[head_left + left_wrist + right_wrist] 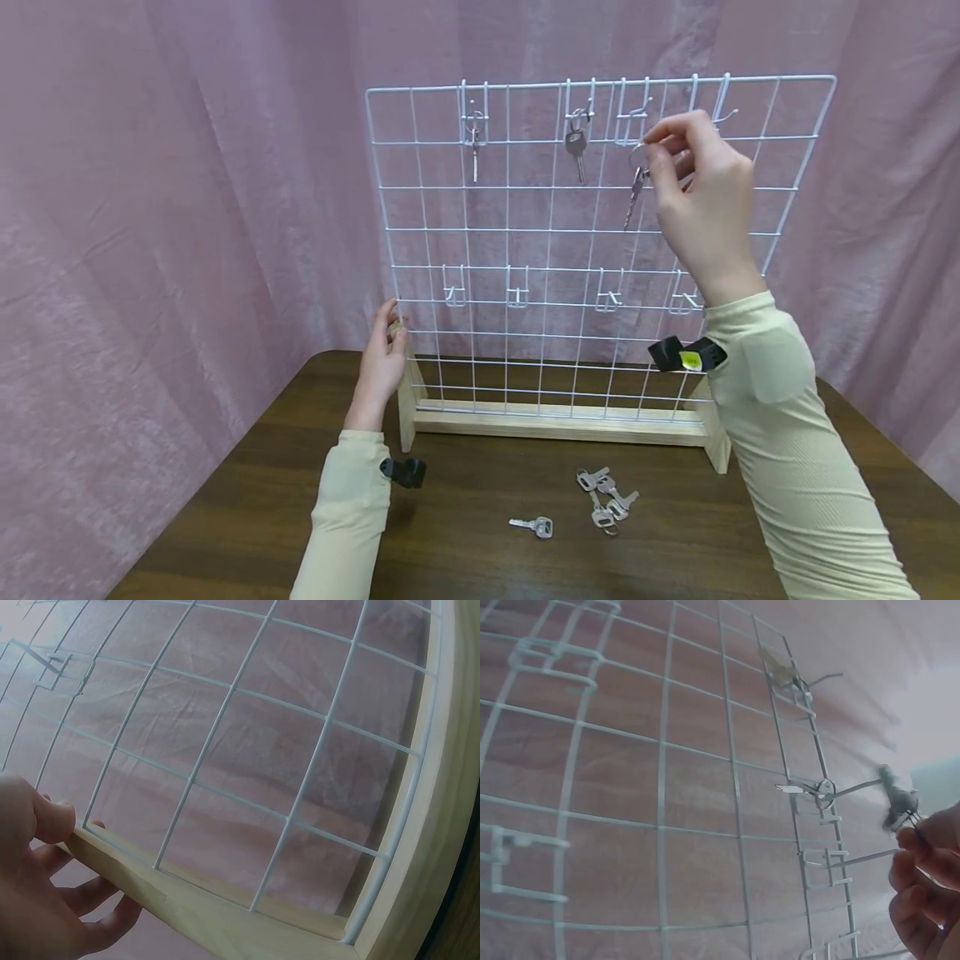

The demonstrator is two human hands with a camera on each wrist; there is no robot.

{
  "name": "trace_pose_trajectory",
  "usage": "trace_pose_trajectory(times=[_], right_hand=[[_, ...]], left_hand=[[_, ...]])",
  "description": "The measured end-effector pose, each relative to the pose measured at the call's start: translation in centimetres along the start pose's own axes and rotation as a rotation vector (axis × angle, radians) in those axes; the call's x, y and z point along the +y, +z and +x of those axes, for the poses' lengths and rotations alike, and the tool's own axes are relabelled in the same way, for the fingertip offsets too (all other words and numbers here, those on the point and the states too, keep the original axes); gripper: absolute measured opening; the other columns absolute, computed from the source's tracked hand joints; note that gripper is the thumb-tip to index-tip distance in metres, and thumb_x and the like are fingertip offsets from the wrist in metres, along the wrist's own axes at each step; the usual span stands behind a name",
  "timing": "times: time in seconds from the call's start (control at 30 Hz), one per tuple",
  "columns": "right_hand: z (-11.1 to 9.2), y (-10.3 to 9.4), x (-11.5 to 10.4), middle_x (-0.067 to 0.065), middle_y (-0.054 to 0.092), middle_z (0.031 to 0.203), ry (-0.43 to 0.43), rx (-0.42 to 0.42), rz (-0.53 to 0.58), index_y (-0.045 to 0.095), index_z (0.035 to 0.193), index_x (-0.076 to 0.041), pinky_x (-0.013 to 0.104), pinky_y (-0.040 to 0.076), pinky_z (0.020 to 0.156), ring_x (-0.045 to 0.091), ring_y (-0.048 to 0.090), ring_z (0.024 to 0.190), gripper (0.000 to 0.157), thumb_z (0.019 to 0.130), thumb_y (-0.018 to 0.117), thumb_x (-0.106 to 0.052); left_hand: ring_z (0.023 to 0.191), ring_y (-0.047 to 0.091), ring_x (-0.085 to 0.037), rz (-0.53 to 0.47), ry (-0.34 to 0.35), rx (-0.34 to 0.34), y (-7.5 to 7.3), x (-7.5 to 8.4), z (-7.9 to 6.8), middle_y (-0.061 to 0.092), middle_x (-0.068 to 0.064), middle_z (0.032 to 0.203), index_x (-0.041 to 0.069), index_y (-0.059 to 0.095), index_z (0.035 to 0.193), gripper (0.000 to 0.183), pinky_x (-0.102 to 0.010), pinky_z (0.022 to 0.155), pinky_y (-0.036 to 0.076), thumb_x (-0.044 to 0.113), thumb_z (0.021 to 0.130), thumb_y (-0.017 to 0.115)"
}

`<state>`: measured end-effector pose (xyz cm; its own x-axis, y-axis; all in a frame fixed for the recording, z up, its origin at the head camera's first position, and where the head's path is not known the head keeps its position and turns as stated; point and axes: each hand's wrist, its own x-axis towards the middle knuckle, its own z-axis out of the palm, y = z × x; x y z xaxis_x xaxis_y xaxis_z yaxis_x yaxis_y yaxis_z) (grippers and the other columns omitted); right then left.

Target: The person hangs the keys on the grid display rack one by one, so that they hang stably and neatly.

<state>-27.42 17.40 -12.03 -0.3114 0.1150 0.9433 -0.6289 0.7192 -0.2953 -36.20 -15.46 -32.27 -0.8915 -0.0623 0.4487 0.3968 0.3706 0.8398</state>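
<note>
My right hand (705,187) pinches the ring of a key (634,198) between thumb and fingertips, and the key dangles in front of the upper wire grid. Just behind it is a bare white hook (633,115) on the top bar; in the right wrist view the held key (897,801) is blurred close by the hook tips. Two keys hang on hooks farther left, one (475,150) edge-on and another (576,143) with its grey head showing. Down at the grid's left side my left hand (385,354) grips the wooden side post (112,874), thumb in front and fingers around the back.
Several keys lie in a cluster (603,500) on the brown table (465,492), with a single key (534,526) left of them. Lower on the grid is a row of hooks, among them one small hook (517,296). A wooden base bar (555,423) joins the stand's feet.
</note>
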Motion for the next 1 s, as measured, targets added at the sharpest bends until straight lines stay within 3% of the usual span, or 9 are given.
trace_pose_trajectory(times=[0.13, 0.27, 0.4, 0.6, 1.0], right_hand=[[2.2, 0.3, -0.1, -0.029, 0.051, 0.073, 0.101, 0.048, 0.010, 0.067, 0.103, -0.005, 0.012, 0.035, 0.057, -0.012, 0.045, 0.054, 0.016, 0.094, 0.055, -0.012], [3.6, 0.4, -0.1, -0.030, 0.049, 0.070, 0.175, 0.053, -0.021, 0.066, 0.102, -0.015, 0.016, 0.032, 0.056, -0.008, 0.040, 0.049, 0.015, 0.095, 0.053, -0.013], [4.3, 0.7, 0.0, -0.030, 0.045, 0.070, 0.213, 0.037, -0.063, 0.065, 0.102, -0.016, 0.017, 0.031, 0.057, -0.006, 0.037, 0.050, 0.014, 0.095, 0.052, -0.016], [4.2, 1.3, 0.5, -0.030, 0.043, 0.072, 0.238, -0.015, -0.111, 0.064, 0.108, -0.010, 0.015, 0.032, 0.059, -0.011, 0.038, 0.051, 0.019, 0.096, 0.051, -0.018], [3.3, 1.2, 0.5, -0.031, 0.045, 0.069, 0.248, -0.014, -0.070, 0.061, 0.112, -0.013, 0.013, 0.034, 0.060, -0.010, 0.041, 0.054, 0.019, 0.095, 0.055, -0.019]], left_hand=[[0.130, 0.046, -0.039, -0.001, -0.001, 0.002, 0.0, 0.2, 0.0, 0.035, -0.022, 0.152, 0.017, 0.027, 0.152, 0.052, -0.051, 0.106, 0.042, 0.008, 0.103, 0.041], [0.128, 0.048, -0.039, 0.008, 0.005, 0.015, 0.1, 0.2, -0.1, 0.036, -0.022, 0.151, 0.017, 0.027, 0.151, 0.052, -0.050, 0.103, 0.044, 0.007, 0.102, 0.041], [0.128, 0.048, -0.038, 0.002, 0.005, 0.018, 0.1, 0.1, -0.2, 0.036, -0.022, 0.151, 0.017, 0.027, 0.151, 0.052, -0.050, 0.102, 0.045, 0.008, 0.102, 0.041], [0.129, 0.048, -0.039, 0.007, 0.004, 0.017, 0.0, 0.1, -0.3, 0.036, -0.023, 0.151, 0.016, 0.027, 0.152, 0.052, -0.050, 0.103, 0.045, 0.007, 0.102, 0.041], [0.128, 0.049, -0.039, 0.021, 0.011, 0.025, 0.0, 0.1, -0.3, 0.038, -0.022, 0.149, 0.016, 0.027, 0.151, 0.052, -0.049, 0.103, 0.046, 0.007, 0.102, 0.042]])
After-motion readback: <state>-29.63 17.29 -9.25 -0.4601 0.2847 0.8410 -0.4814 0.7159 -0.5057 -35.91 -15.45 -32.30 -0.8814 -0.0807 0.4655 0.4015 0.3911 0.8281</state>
